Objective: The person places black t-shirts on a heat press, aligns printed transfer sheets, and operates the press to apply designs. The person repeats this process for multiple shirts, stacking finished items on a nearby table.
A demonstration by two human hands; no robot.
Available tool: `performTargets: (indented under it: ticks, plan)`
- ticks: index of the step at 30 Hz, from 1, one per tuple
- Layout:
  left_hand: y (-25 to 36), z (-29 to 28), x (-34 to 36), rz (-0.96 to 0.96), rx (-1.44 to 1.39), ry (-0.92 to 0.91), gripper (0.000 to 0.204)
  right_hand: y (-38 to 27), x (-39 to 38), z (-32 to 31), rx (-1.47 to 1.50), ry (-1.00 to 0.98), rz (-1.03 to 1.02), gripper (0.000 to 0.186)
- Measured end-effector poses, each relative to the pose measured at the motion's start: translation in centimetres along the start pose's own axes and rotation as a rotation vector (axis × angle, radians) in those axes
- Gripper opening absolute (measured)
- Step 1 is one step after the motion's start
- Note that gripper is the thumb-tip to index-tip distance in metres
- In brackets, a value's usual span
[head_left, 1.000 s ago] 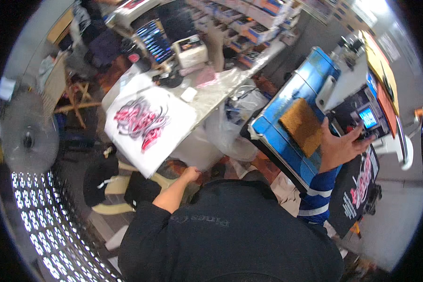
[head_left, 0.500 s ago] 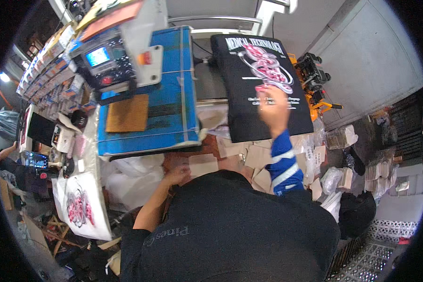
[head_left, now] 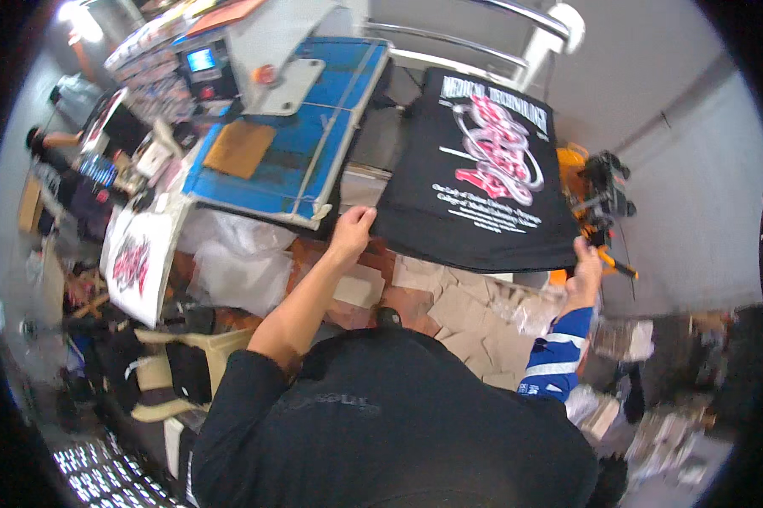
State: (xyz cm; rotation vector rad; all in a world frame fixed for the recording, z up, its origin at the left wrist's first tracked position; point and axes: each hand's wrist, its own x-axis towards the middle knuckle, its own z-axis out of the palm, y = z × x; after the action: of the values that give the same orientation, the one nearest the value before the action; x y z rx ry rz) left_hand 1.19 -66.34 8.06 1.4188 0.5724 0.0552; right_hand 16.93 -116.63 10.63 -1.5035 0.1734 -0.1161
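A black T-shirt [head_left: 415,169] with white lettering and a pink-and-white graphic lies spread on a platen at the upper right. My left hand [head_left: 352,233] has fingers closed on its lower-left corner, and my right hand [head_left: 583,267], on the arm with a blue striped sleeve, grips its lower-right edge. Left of the shirt is a heat press with a blue platen [head_left: 301,161], a brown pad [head_left: 239,148] on it and a control box with lit screen [head_left: 201,63] above.
A white sheet [head_left: 123,300] with a pink-black design hangs over the left table edge. A cream chair [head_left: 149,394] stands lower left. Cardboard sheets [head_left: 466,330] cover the floor ahead. An orange-and-black machine [head_left: 606,190] stands at right. Another person's arm [head_left: 60,138] shows far left.
My view has swung right toward the shirt. My left hand has risen to its lower-left corner; my right hand has moved off the print down to the right edge.
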Motion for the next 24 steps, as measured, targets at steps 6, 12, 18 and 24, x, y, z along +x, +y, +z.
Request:
performTargets:
  ticks: [6,12,18,24]
  plan:
    - [6.0,3.0,-7.2,0.496,-0.959,-0.18,0.022,-19.8,1.4,13.1,0.33,-0.259,-0.18,0.048]
    - [5.1,-3.4,-30.0,0.749,-0.992,-0.184,0.031,-29.8,-5.7,28.3,0.273,-0.784,-0.397,0.05]
    - [-3.1,0.6,-69.2,0.759,-0.181,1.457,0.032,-28.8,-29.6,43.8,0.299,-1.66,-0.277,0.042]
    - [2.6,22.5,-96.1,1.627,0.389,2.293,0.039,-30.8,-67.6,40.4,0.45,-2.52,-0.028,0.037]
